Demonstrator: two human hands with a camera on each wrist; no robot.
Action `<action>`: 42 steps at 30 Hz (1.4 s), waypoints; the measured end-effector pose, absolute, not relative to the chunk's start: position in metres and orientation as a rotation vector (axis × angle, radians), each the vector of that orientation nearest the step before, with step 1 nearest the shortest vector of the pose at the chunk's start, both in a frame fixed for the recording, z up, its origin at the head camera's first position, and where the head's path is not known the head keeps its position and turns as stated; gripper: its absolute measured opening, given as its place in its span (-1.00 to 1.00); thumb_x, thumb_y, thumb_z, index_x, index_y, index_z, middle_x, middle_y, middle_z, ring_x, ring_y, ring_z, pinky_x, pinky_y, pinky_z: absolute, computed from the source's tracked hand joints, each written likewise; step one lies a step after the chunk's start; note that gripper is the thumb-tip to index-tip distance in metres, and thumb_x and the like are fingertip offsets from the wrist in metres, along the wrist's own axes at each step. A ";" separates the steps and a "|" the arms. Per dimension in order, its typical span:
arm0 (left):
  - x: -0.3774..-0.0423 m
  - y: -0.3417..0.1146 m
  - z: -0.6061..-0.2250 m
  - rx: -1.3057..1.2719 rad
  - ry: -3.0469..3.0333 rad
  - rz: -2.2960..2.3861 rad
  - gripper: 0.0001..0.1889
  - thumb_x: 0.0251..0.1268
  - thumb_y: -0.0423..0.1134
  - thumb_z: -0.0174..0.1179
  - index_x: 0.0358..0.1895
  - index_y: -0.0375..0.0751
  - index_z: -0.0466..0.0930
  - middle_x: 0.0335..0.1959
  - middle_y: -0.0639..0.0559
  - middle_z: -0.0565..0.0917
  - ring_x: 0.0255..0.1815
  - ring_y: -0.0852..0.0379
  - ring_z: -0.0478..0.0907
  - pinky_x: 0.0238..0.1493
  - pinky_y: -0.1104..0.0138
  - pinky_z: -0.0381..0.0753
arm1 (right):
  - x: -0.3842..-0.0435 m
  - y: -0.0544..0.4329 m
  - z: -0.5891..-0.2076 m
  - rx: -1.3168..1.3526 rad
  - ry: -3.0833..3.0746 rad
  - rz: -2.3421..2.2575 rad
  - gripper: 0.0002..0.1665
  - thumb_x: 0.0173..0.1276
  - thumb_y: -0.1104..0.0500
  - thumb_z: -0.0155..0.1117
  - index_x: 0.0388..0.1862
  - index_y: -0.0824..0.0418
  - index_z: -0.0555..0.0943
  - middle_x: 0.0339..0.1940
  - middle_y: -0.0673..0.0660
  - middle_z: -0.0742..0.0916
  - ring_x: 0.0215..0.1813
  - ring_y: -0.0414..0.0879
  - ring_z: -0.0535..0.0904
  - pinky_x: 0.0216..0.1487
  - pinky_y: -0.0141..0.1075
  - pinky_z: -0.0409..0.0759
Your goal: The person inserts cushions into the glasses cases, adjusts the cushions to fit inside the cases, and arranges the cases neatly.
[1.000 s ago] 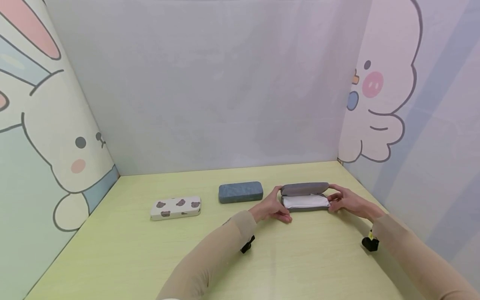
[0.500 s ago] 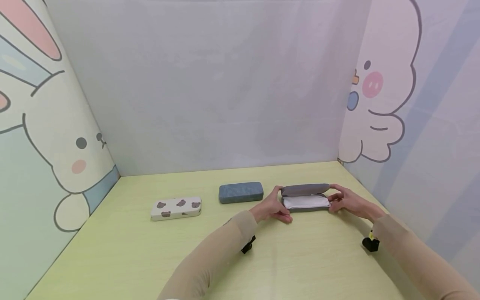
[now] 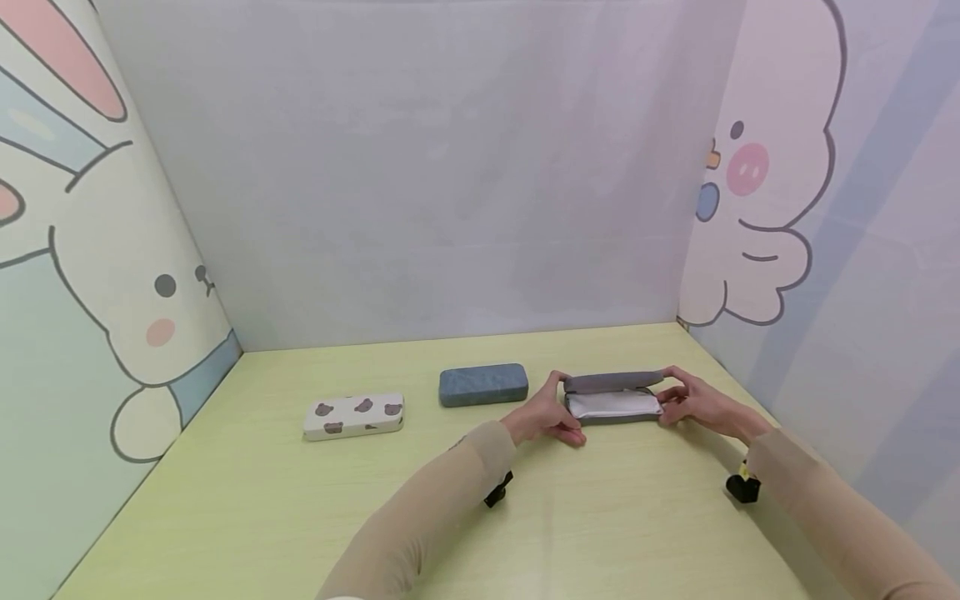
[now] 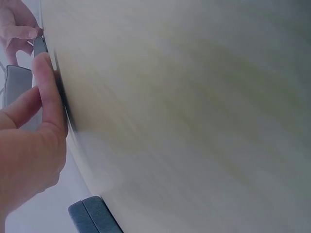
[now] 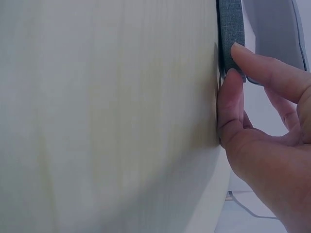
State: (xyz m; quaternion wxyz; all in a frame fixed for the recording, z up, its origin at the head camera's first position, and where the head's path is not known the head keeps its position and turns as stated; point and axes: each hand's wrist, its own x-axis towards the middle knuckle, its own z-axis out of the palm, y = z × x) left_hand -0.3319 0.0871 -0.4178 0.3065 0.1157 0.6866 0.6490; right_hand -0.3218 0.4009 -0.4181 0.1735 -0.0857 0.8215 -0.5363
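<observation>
A grey glasses case [image 3: 618, 419] lies on the table at the right, its lid [image 3: 611, 382] raised at the back and a whitish inside showing. My left hand [image 3: 542, 413] holds the left end, with a finger up at the lid and others low by the front. At the other end my right hand [image 3: 697, 406] grips the corner, one finger reaching up to the lid. In the right wrist view, the fingertips are right at the corner of the dark fabric base [image 5: 232, 29], beside the grey lid lining [image 5: 277, 36]. The left wrist view has the left hand [image 4: 36, 145] partly covering the case.
Left of the hands a blue glasses case [image 3: 483, 386] lies shut. Farther left is a white case with bear prints [image 3: 354, 417]. A pale wall [image 3: 450, 183] rises behind the yellowish table [image 3: 600, 517], with cartoon-printed walls on both sides.
The upper edge of the grey case's lid has sunk a little, so its visible strip is narrower. Both hands stay at the two ends, and the other cases have not moved.
</observation>
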 end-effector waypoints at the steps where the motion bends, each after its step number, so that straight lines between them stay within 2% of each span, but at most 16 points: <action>1: -0.332 0.087 -0.418 0.308 1.818 1.716 -0.26 0.19 -0.67 0.12 0.24 0.16 0.08 -0.45 -0.45 0.69 -0.63 -0.02 0.66 -0.42 0.17 0.77 | -0.322 0.401 -0.418 -0.244 2.328 -1.521 -0.14 0.16 0.39 0.33 0.30 0.28 0.03 -0.02 0.23 0.53 -0.17 -0.14 0.52 -0.08 -0.42 0.56; 11: -0.331 0.088 -0.419 0.322 1.805 1.724 -0.27 0.16 -0.69 0.11 0.22 0.12 0.09 -0.51 -0.40 0.67 -0.65 -0.03 0.65 -0.47 0.20 0.77 | -0.319 0.401 -0.417 -0.263 2.307 -1.550 -0.30 0.16 0.39 0.33 0.17 0.17 0.17 -0.03 0.22 0.53 -0.19 -0.13 0.50 -0.11 -0.40 0.55; 19: -0.328 0.088 -0.418 0.334 1.832 1.716 -0.26 0.16 -0.70 0.11 0.25 0.07 0.09 -0.48 -0.42 0.66 -0.59 -0.08 0.69 -0.39 0.16 0.78 | -0.319 0.405 -0.421 -0.291 2.298 -1.554 -0.33 0.17 0.39 0.33 0.18 0.04 0.27 -0.02 0.21 0.52 -0.15 -0.12 0.50 -0.09 -0.39 0.57; 26: -0.325 0.089 -0.416 0.351 1.857 1.700 -0.26 0.14 -0.71 0.11 0.26 0.01 0.08 -0.42 -0.51 0.66 -0.55 -0.14 0.71 -0.34 0.12 0.78 | -0.319 0.409 -0.424 -0.329 2.311 -1.552 -0.31 0.17 0.39 0.34 0.22 0.11 0.27 -0.03 0.21 0.52 -0.16 -0.14 0.52 -0.11 -0.39 0.59; 32: -0.325 0.089 -0.415 0.360 1.870 1.698 -0.30 0.16 -0.70 0.11 0.23 0.01 0.10 -0.35 -0.56 0.65 -0.44 -0.26 0.72 -0.32 0.11 0.78 | -0.319 0.409 -0.424 -0.380 2.341 -1.538 -0.29 0.18 0.39 0.33 0.26 0.22 0.24 -0.02 0.23 0.52 -0.15 -0.15 0.53 -0.12 -0.40 0.60; 38: -0.325 0.088 -0.413 0.365 1.877 1.687 -0.33 0.17 -0.69 0.10 0.25 -0.06 0.11 -0.36 -0.52 0.66 -0.40 -0.27 0.72 -0.30 0.10 0.78 | -0.320 0.407 -0.424 -0.377 2.370 -1.512 -0.32 0.20 0.38 0.31 0.24 0.37 0.22 0.00 0.21 0.53 -0.08 -0.15 0.52 -0.09 -0.39 0.61; 42: -0.325 0.089 -0.411 0.368 1.903 1.687 -0.35 0.15 -0.71 0.09 0.23 -0.11 0.14 -0.46 -0.42 0.65 -0.43 -0.25 0.72 -0.30 0.09 0.78 | -0.322 0.405 -0.425 -0.378 2.407 -1.499 -0.38 0.23 0.35 0.29 0.21 0.43 0.27 0.05 0.20 0.53 -0.01 -0.17 0.50 -0.06 -0.39 0.62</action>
